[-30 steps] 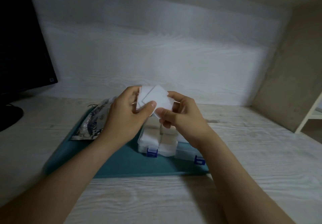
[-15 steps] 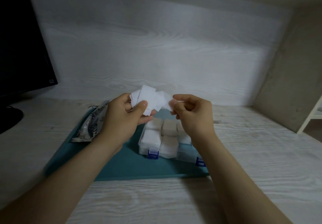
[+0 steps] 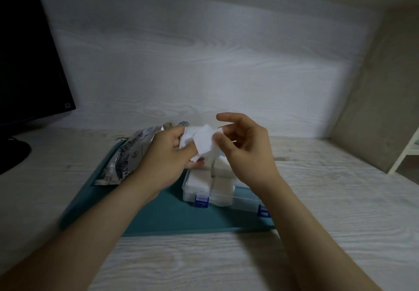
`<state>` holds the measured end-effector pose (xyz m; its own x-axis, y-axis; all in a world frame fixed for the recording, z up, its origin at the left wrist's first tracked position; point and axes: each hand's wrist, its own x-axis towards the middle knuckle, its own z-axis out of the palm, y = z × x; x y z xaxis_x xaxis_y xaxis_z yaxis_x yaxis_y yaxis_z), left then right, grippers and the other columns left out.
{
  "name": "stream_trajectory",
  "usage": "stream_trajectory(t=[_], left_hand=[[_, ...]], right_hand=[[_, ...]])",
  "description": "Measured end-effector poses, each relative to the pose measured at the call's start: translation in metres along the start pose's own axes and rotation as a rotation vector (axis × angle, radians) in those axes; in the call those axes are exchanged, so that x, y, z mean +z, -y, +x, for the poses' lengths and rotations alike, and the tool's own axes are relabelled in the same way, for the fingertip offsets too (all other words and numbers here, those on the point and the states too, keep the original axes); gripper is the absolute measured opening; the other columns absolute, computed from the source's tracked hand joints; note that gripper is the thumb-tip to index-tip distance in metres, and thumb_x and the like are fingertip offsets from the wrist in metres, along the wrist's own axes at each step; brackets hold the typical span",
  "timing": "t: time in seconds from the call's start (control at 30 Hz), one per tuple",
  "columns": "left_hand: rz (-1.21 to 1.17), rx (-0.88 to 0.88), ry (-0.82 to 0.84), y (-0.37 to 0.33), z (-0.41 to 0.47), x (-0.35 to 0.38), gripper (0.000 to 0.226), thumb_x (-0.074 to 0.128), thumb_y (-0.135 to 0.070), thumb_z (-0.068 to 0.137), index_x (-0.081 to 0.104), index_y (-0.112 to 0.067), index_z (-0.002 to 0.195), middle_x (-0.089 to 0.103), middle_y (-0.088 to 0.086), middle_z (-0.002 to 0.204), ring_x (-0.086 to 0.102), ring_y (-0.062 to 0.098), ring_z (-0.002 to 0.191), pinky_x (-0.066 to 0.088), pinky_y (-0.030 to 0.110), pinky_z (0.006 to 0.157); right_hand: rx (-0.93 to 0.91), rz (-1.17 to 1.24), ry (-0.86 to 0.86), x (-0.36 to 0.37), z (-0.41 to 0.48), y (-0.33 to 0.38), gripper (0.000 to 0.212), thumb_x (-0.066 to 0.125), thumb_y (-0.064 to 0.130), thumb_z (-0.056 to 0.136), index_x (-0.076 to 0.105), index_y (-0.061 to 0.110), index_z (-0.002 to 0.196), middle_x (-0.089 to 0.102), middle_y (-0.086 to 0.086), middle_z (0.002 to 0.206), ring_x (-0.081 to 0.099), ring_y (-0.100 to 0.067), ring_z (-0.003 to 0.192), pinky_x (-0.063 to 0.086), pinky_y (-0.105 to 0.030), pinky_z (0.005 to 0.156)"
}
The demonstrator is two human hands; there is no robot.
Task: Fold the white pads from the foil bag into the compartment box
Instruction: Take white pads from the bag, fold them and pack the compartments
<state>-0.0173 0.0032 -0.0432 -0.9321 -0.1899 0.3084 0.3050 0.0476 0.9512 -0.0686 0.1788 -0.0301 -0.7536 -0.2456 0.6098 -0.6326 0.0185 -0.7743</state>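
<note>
At frame centre, both hands' grips pinch thin white square pads (image 3: 205,142), left hand (image 3: 163,161) and right hand (image 3: 246,148), above the clear plastic compartment box (image 3: 204,191).

Foil bag (image 3: 127,154) left of compartment box (image 3: 204,191)

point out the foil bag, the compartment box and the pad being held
foil bag (image 3: 127,154), head view, printed face.
compartment box (image 3: 243,198), head view, clear front wall.
pad (image 3: 205,142), head view, flat middle.

White pad (image 3: 205,142) between both hands
</note>
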Motion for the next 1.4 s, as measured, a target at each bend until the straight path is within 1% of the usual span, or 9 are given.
stream_trajectory(t=[0.07, 0.2, 0.3, 0.37, 0.6, 0.97, 1.13, 1.27, 1.4], left_hand=[[0.052, 0.013, 0.046, 0.0029, -0.0001, 0.0009, 0.024, 0.065, -0.003, 0.103, 0.073, -0.015, 0.122, 0.081, 0.002, 0.108, 0.079, 0.022, 0.101, 0.066, 0.039, 0.083], [0.176, 0.022, 0.092, 0.0085, 0.0017, -0.0014, 0.033, 0.059, 0.005, 0.102, 0.072, -0.016, 0.125, 0.08, 0.005, 0.111, 0.077, 0.023, 0.105, 0.064, 0.048, 0.092], [0.175, 0.001, 0.134, 0.009, 0.0012, -0.0023, 0.041, 0.055, 0.013, 0.101, 0.07, -0.014, 0.127, 0.079, 0.006, 0.114, 0.076, 0.023, 0.109, 0.064, 0.043, 0.092], [0.156, -0.008, 0.155, 0.0086, 0.0002, -0.0019, 0.041, 0.055, 0.014, 0.101, 0.069, -0.012, 0.128, 0.079, 0.008, 0.115, 0.076, 0.023, 0.109, 0.064, 0.037, 0.091], [0.125, -0.024, 0.171, 0.0074, -0.0005, -0.0016, 0.039, 0.055, 0.011, 0.103, 0.067, -0.012, 0.131, 0.078, 0.01, 0.117, 0.076, 0.023, 0.11, 0.063, 0.035, 0.091], [0.086, -0.048, 0.182, 0.0052, -0.0021, 0.0006, 0.039, 0.056, 0.011, 0.103, 0.066, -0.011, 0.132, 0.079, 0.01, 0.116, 0.077, 0.024, 0.108, 0.063, 0.036, 0.092], [0.093, -0.043, 0.186, 0.004, -0.0027, 0.0004, 0.038, 0.056, 0.011, 0.102, 0.065, -0.01, 0.133, 0.079, 0.009, 0.115, 0.077, 0.023, 0.108, 0.064, 0.034, 0.09], [0.105, -0.04, 0.194, 0.0046, -0.0025, -0.0001, 0.039, 0.057, 0.009, 0.103, 0.065, -0.012, 0.134, 0.079, 0.008, 0.116, 0.076, 0.023, 0.109, 0.063, 0.038, 0.093], [0.101, -0.034, 0.174, 0.0045, -0.0021, -0.0005, 0.04, 0.056, 0.01, 0.103, 0.066, -0.012, 0.135, 0.079, 0.009, 0.115, 0.076, 0.023, 0.11, 0.063, 0.038, 0.093]], right_hand=[[-0.037, -0.077, -0.008, -0.0008, 0.0008, -0.003, 0.031, 0.069, 0.002, 0.097, 0.07, 0.021, 0.121, 0.074, -0.003, 0.089, 0.072, -0.019, 0.084, 0.062, -0.04, 0.074], [-0.148, -0.286, -0.036, -0.0006, 0.0003, -0.0079, 0.033, 0.068, 0.002, 0.097, 0.069, 0.022, 0.123, 0.076, 0.007, 0.092, 0.071, -0.01, 0.085, 0.057, -0.025, 0.071], [-0.162, -0.358, -0.04, 0.0001, 0.0009, -0.0085, 0.037, 0.07, 0.003, 0.096, 0.067, 0.024, 0.127, 0.076, 0.01, 0.097, 0.07, -0.003, 0.088, 0.053, -0.014, 0.073], [-0.166, -0.377, -0.035, 0.0002, 0.0005, -0.0086, 0.04, 0.071, 0.003, 0.095, 0.067, 0.025, 0.128, 0.077, 0.011, 0.098, 0.069, 0.0, 0.089, 0.053, -0.012, 0.075], [-0.164, -0.372, -0.057, 0.0009, 0.0007, -0.0101, 0.037, 0.073, 0.003, 0.094, 0.069, 0.024, 0.124, 0.074, 0.013, 0.098, 0.069, -0.003, 0.085, 0.052, -0.011, 0.073], [-0.09, -0.357, -0.097, 0.0008, 0.0011, -0.0103, 0.033, 0.073, 0.004, 0.093, 0.073, 0.024, 0.12, 0.074, 0.012, 0.101, 0.067, -0.006, 0.078, 0.051, -0.012, 0.069], [-0.057, -0.43, -0.077, 0.0017, 0.0017, -0.0107, 0.037, 0.073, 0.013, 0.096, 0.07, 0.027, 0.13, 0.074, 0.015, 0.108, 0.067, 0.0, 0.083, 0.051, -0.009, 0.072], [-0.03, -0.439, -0.072, 0.0005, 0.0005, -0.0102, 0.039, 0.077, 0.016, 0.093, 0.07, 0.03, 0.129, 0.073, 0.017, 0.1, 0.068, 0.004, 0.091, 0.048, -0.003, 0.075], [0.004, -0.302, -0.139, -0.0022, 0.0012, -0.0096, 0.033, 0.082, 0.01, 0.087, 0.076, 0.027, 0.115, 0.076, 0.012, 0.087, 0.073, -0.003, 0.083, 0.058, -0.019, 0.073]])
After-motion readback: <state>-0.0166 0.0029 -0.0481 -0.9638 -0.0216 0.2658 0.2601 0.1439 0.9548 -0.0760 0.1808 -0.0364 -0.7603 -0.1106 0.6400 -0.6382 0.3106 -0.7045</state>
